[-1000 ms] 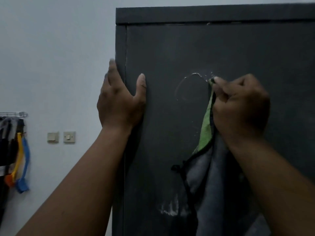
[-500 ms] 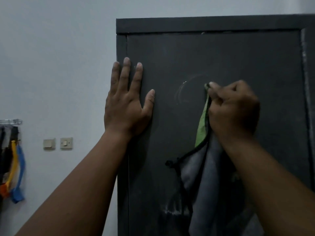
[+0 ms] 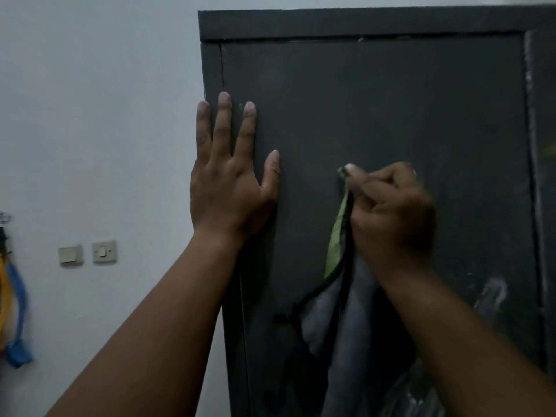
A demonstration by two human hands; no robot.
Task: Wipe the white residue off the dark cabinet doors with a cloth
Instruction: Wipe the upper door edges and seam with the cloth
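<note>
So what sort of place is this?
Probably a room in a home: a plain painted wall with switch plates, a tall dark cabinet, and coloured items hanging at the left edge.

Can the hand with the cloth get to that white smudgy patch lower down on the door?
Probably yes. The right hand grips the cloth against the cabinet door, and the white patch sits just below and right of it on the same flat surface, with nothing between.
</note>
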